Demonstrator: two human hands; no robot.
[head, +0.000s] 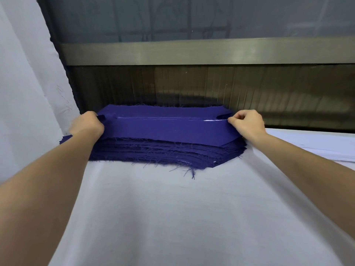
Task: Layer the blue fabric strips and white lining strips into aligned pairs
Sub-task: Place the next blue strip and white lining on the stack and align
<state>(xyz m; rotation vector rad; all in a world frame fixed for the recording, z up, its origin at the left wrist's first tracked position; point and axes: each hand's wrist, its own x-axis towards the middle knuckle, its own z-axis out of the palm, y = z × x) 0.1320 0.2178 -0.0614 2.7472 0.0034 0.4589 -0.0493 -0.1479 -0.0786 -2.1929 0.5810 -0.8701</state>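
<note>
A thick stack of dark blue fabric strips with frayed edges lies on the white-covered table, close to the far wall. The top blue strip is lifted along its far edge, and a thin sliver of white lining shows there beneath it. My left hand grips the strip's left end. My right hand pinches its right end between thumb and curled fingers.
White cloth covers the table in front of the stack. A pile of white lining strips lies at the right. Behind stand a dark panel with a metal rail, and a white curtain hangs at the left.
</note>
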